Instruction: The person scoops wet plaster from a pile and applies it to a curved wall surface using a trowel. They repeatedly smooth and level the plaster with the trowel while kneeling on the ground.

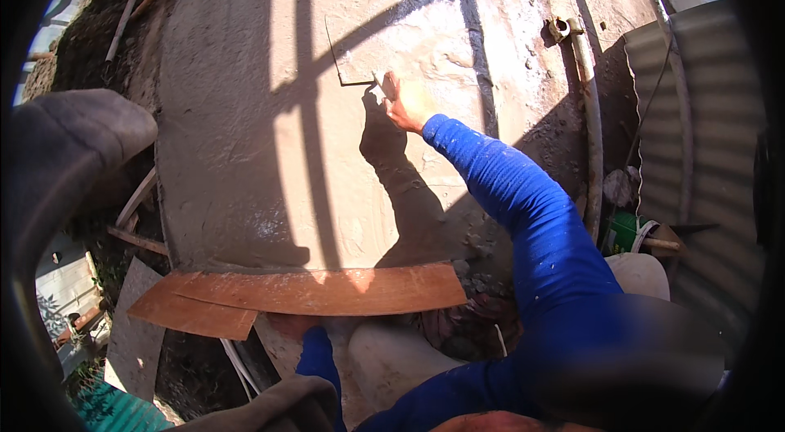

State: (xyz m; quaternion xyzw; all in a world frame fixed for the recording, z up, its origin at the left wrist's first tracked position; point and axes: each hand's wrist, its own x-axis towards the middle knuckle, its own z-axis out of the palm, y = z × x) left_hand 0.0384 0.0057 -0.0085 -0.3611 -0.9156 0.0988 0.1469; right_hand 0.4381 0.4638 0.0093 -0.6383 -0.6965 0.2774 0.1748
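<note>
My right hand (402, 105), at the end of a blue sleeve, grips the pale handle of a flat trowel (343, 64) on the smooth wet cement surface (221, 105). The trowel's blade is hard to make out in the glare, apart from its dark edges. Below, an orange-brown board (327, 291) lies crosswise at the slab's near edge, split at its left end. My left hand (290, 326) shows just under that board, its fingers hidden by it. Shadows of poles and of my arm fall across the cement.
Long pipes (590, 138) run along the right edge beside corrugated sheeting (695, 105) and a green container (617, 232). Loose sticks (135, 7) and dark soil border the left. A grey panel (131, 334) leans lower left. A dark cloth-like shape (90, 129) fills the left edge.
</note>
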